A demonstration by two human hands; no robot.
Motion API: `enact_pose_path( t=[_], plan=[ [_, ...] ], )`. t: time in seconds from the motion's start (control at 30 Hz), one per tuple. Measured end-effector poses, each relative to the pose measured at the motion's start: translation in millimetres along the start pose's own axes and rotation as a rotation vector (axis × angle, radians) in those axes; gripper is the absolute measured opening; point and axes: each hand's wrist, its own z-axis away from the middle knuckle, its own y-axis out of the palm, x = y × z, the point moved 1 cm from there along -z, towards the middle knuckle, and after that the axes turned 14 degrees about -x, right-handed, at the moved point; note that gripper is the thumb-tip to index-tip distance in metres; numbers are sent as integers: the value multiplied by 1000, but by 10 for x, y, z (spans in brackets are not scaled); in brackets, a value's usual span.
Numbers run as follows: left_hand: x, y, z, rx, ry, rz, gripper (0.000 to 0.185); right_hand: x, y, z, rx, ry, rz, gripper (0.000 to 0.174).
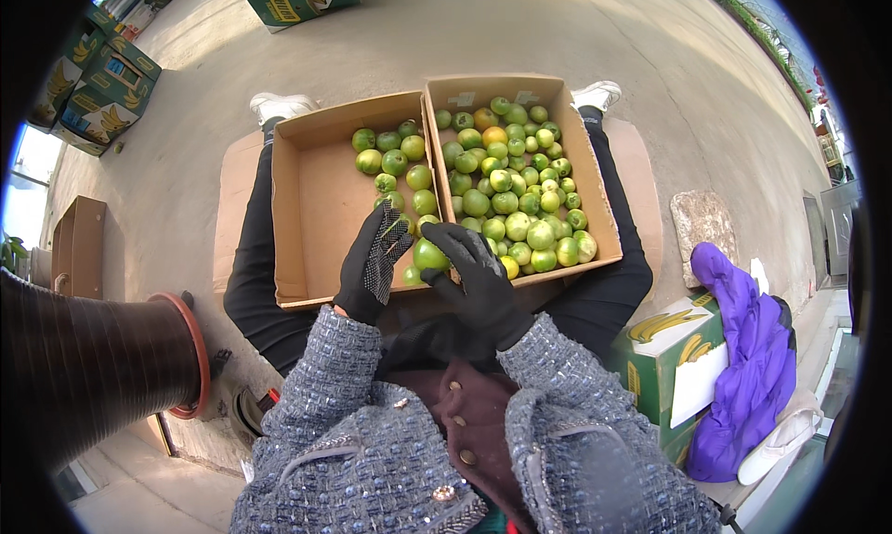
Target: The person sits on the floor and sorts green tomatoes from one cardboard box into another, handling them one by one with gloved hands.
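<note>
Two open cardboard boxes stand side by side between my legs. The left box (313, 206) holds several green tomatoes along its right side. In the right box (596, 186) lie many green tomatoes (540, 234), a few of them yellow or orange. My left hand (373, 262), in a black dotted glove, is over the left box's near part with its palm turned right and holds nothing visible. My right hand (474, 276), gloved alike, has its thumb and fingers around a larger green tomato (430, 255) at the right edge of the left box.
Flat cardboard (637, 172) lies under my legs. At the right are a banana box (669, 346), a purple cloth (746, 381) and a stone slab (700, 220). A dark ribbed tube-like object (104, 367) with a red rim is at the left. More banana boxes (104, 95) are stacked at far left.
</note>
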Motion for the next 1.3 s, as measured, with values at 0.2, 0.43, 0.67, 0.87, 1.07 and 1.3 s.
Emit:
enact_pose_path(
  t=[0.2,0.43,0.67,0.87,1.07,1.3],
  plan=[
    [-200,46,66,291,-196,-138,43,59,15,-49,46,-150,134,48],
    [67,-497,-207,35,-164,-608,46,-955,-626,-54,12,147,904,50],
    [34,-178,-227,-41,-517,-476,72,-1032,-618,-1,147,318,849,52],
    [56,-136,-346,-33,-623,-417,82,-1092,-606,96,140,250,845,53],
    [-96,-51,-260,17,-415,-685,62,-709,-528,-61,-69,205,445,52],
    [-207,250,32,282,0,-521,48,-53,-32,-250,-20,-51,55,59]
  ],
)
